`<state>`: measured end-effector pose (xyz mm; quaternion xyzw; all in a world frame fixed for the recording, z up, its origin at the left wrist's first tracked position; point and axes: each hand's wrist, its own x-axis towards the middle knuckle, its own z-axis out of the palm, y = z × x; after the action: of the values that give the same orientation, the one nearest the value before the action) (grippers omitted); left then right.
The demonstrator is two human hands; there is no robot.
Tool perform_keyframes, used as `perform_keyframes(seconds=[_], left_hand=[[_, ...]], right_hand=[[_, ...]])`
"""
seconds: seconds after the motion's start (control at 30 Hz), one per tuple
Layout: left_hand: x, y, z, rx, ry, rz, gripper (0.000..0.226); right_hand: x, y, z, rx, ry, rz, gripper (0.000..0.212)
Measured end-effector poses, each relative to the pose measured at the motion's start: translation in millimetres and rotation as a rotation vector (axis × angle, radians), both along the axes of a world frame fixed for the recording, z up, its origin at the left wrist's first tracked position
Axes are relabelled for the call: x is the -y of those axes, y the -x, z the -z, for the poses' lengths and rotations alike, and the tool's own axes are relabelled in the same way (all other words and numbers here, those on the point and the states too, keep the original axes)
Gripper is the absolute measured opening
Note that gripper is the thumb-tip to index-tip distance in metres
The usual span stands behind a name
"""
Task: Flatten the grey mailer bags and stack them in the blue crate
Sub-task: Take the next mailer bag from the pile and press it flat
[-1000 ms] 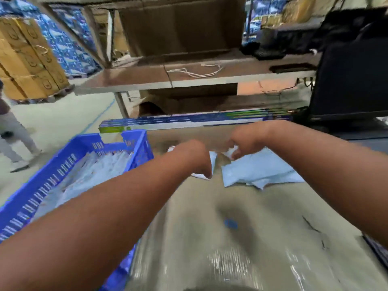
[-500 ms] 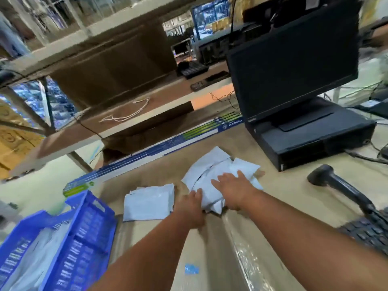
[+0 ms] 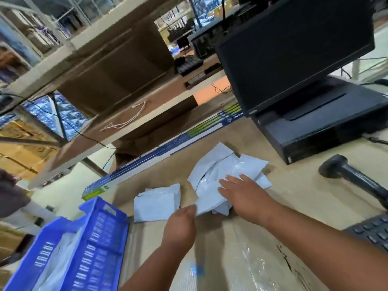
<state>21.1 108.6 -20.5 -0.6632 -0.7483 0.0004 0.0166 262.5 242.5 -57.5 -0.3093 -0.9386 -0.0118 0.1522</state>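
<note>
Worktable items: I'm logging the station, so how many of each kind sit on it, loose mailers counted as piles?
Mailer piles: 2, one lying alone, one under the hands
Crate: 1
Monitor: 1
Scanner: 1
Keyboard: 1
Total: 6

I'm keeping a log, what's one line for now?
left hand: pinches mailer corner | right hand: flat on mailer | crate: holds bags
</note>
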Motion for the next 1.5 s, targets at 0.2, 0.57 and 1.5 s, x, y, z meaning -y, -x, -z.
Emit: perform_keyframes(seconds=[0.2,0.57,1.5], left_hand=[[117,13,26,0.012,-0.045,0.153,0.059],[237,19,60,0.057,-0.148,0.177,0.055],[217,48,82,0.172,-0.009,-0.134,0.07]], right_hand=[[95,-16,28,-0.069,-0.146,-0.305,0.049],[177,-16,43,-0.047,0.088,-0.379,0.062],[251,147,27,0.264,0.213,-0.063,0.062]])
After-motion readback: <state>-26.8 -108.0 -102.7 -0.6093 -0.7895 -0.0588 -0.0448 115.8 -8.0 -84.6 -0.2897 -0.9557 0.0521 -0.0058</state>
